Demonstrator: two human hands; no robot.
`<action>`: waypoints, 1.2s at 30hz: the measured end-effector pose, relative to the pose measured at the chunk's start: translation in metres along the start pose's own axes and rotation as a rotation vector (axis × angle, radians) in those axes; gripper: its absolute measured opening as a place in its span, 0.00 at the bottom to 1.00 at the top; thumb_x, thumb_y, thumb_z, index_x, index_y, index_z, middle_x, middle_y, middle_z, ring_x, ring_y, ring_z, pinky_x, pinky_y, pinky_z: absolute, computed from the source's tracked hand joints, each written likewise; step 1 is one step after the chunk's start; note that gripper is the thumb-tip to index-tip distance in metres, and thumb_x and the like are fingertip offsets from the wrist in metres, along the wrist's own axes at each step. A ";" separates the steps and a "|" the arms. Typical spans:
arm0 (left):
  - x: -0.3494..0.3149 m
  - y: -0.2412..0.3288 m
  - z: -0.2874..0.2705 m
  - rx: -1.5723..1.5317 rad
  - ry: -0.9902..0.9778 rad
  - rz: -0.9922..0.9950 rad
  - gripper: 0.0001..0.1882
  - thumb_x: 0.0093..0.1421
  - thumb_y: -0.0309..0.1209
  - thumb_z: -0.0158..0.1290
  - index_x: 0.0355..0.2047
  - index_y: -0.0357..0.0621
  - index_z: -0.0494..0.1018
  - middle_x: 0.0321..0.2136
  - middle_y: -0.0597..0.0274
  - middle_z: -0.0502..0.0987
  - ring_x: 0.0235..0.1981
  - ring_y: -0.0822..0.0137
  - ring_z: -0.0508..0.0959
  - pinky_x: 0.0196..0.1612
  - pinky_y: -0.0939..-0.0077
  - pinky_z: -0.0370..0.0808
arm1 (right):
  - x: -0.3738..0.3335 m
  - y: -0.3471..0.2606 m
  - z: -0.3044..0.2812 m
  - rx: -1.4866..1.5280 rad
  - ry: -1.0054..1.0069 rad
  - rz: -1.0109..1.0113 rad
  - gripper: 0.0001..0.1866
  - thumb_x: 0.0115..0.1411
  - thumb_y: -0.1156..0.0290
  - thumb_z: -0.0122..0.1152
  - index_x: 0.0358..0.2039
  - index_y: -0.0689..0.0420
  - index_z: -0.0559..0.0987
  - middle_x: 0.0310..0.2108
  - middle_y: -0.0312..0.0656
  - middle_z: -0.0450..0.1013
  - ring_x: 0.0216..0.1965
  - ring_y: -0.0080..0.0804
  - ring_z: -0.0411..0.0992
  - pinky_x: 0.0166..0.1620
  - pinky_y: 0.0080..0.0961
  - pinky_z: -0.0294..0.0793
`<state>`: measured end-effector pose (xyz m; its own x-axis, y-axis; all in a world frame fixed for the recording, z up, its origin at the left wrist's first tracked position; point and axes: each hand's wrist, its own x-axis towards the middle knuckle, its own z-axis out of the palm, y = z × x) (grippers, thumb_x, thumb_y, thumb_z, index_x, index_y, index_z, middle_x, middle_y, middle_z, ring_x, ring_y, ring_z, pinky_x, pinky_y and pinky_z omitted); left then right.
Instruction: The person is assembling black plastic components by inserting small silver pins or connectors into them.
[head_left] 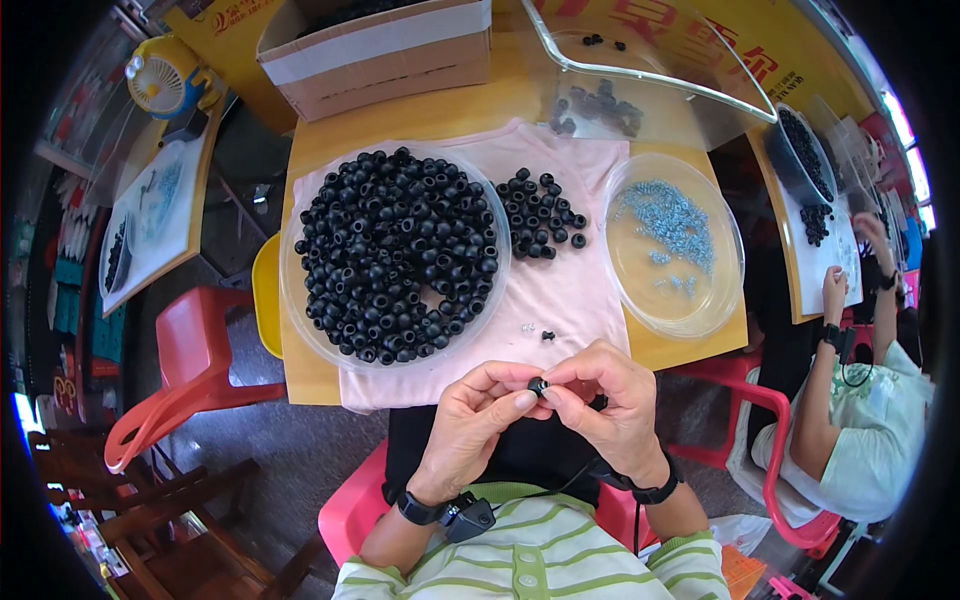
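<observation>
Just past the table's near edge, my left hand (478, 420) and my right hand (610, 405) meet, fingertips pinching one small black bead-like piece (538, 385) between them. Part of a second black piece (599, 402) shows among my right hand's curled fingers. Ahead and to the left, a round clear tray (503, 262) is heaped with black pieces (395, 255), each round with a hole. A loose group of the same pieces (540, 212) lies on the pink cloth (575, 300). To the right, another clear round tray (655, 318) holds tiny pale-blue parts (675, 225), too small to name.
Small shiny bits (528, 328) and a tiny black piece (547, 336) lie near my hands. A cardboard box (380, 65) and a clear plastic bin (660, 95) stand at the back. Another person (850, 430) works at the right table. A red chair (200, 350) stands left.
</observation>
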<state>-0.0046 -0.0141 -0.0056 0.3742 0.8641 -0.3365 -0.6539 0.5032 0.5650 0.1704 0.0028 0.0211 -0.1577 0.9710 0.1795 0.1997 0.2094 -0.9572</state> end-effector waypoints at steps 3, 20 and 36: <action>0.001 0.001 -0.003 -0.030 -0.008 0.005 0.13 0.63 0.22 0.51 0.48 0.33 0.71 0.42 0.53 0.78 0.41 0.67 0.80 0.48 0.75 0.77 | 0.001 0.001 0.002 -0.042 0.000 -0.022 0.09 0.52 0.80 0.67 0.35 0.57 0.81 0.27 0.36 0.74 0.22 0.19 0.70 0.22 0.15 0.69; 0.007 0.001 -0.023 0.021 -0.020 0.125 0.11 0.63 0.22 0.52 0.45 0.36 0.71 0.41 0.49 0.78 0.42 0.64 0.79 0.48 0.72 0.76 | 0.040 0.011 0.005 -0.785 -0.095 -0.181 0.07 0.51 0.74 0.64 0.32 0.54 0.77 0.30 0.37 0.70 0.33 0.36 0.71 0.33 0.31 0.72; 0.009 0.002 -0.015 0.042 0.019 0.112 0.09 0.62 0.23 0.51 0.43 0.36 0.71 0.39 0.50 0.78 0.38 0.64 0.80 0.44 0.74 0.78 | 0.025 0.017 -0.004 -0.431 -0.104 0.035 0.06 0.54 0.78 0.63 0.34 0.62 0.77 0.32 0.41 0.74 0.28 0.30 0.74 0.28 0.23 0.75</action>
<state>-0.0128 -0.0056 -0.0190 0.2874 0.9150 -0.2832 -0.6628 0.4034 0.6308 0.1737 0.0310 0.0101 -0.2354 0.9663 0.1041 0.5879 0.2269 -0.7765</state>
